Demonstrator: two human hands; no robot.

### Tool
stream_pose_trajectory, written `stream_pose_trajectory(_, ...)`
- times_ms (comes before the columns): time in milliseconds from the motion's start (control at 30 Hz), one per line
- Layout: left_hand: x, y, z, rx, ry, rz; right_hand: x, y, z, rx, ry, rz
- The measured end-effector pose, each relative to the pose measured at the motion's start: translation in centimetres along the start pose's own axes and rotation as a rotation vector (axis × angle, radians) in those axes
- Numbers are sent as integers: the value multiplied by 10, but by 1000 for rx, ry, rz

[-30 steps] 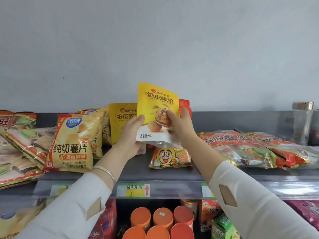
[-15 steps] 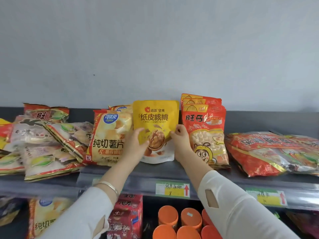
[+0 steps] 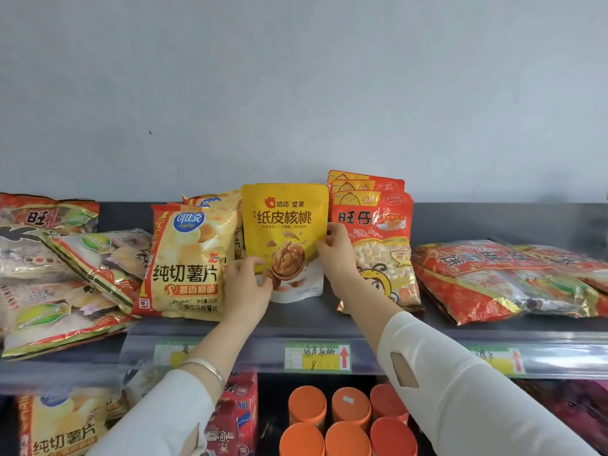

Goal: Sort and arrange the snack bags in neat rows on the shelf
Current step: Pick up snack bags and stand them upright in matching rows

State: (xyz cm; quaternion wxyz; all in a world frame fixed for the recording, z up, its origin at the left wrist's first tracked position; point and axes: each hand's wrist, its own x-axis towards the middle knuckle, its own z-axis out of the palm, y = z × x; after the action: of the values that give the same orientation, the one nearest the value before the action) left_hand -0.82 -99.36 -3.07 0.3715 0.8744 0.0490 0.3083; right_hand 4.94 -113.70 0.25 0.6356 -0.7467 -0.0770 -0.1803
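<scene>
The yellow bag [image 3: 285, 225] stands upright on the shelf [image 3: 306, 319]. The left hand [image 3: 245, 287] pinches its lower left corner between thumb and fingers, and the right hand [image 3: 336, 255] pinches its right edge.

Rice-cracker bags [image 3: 29, 258] partly beyond left edge

We held both arms stretched forward, left hand [image 3: 245, 287] and right hand [image 3: 335, 258] facing each other, fingers curled, thumbs in front.

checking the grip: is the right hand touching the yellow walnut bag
Touching. The head view shows the right hand with its fingers curled onto the right edge of the yellow walnut bag, with no gap between them.
</scene>
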Motion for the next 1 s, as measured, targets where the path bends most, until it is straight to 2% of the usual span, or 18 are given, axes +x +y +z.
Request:
stream_pose_trajectory(133, -5, 2, 1, 193, 52, 178, -2, -7, -13, -166, 32, -166)
stream_pose_trajectory(233, -10, 12, 8, 277, 53, 328, -4, -10, -29, -379, 68, -311)
stream_pose_trajectory(367, -16, 47, 28, 312, 30, 490, -3, -7, -65, -699, 136, -488)
stream_pose_trajectory(500, -23, 93, 57, 297, -14, 566, 0, 0, -126, -1019, 172, -614)
stream_pose_trajectory(667, -34, 149, 99, 243, -50, 626, 4, 10, -214, -1235, 189, -617)
stream_pose_trajectory(1000, -60, 249, 192, 222, -170, 715, 13, 42, -364, -1343, 200, -492)
